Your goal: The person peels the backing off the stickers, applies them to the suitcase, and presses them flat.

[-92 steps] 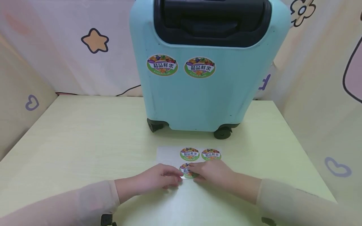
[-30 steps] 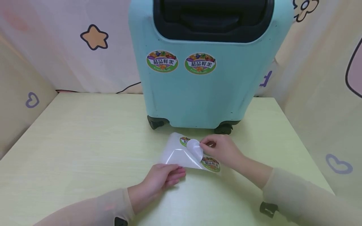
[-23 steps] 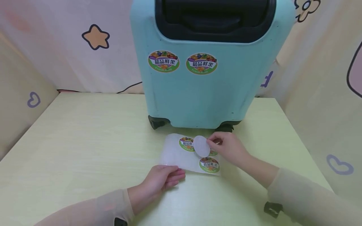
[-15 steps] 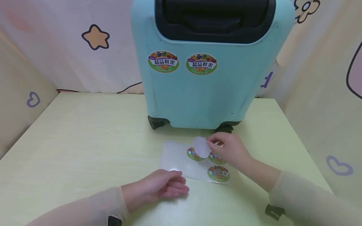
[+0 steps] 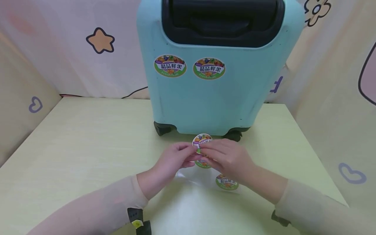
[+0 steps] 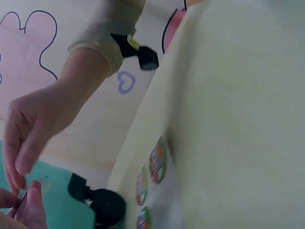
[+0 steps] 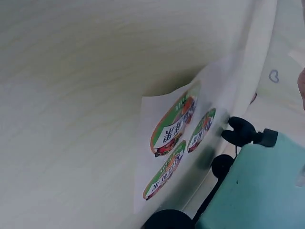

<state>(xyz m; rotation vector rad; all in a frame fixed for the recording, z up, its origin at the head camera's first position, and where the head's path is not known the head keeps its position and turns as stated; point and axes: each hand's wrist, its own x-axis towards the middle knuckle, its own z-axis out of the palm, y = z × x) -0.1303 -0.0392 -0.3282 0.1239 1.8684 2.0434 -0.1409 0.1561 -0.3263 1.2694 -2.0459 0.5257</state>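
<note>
An oval fruit sticker [image 5: 201, 139], printed side toward me, is held up in front of the suitcase's lower edge. My left hand [image 5: 173, 160] pinches its left side between thumb and finger. The fingers of my right hand [image 5: 230, 160] are on its right side and cover part of the print. In the left wrist view, the fingertips of the right hand [image 6: 45, 114] meet the sticker's thin edge beside the left thumb [image 6: 34, 205]. Below lies the white sticker sheet [image 5: 191, 179], partly hidden by the hands. Three stickers remain visible on the sheet [image 7: 148, 107] in the right wrist view.
A light blue suitcase [image 5: 202, 104] with a black front panel stands on its wheels at the back of the pale table [image 5: 97, 137]. Two matching fruit stickers, a left one [image 5: 170, 66] and a right one [image 5: 209, 68], are on its front. Printed curtains surround the table.
The right hand peeled the sticker off the sheet. The left hand let go of the sheet and rose to the sticker, which has turned from its white back to its printed face.
</note>
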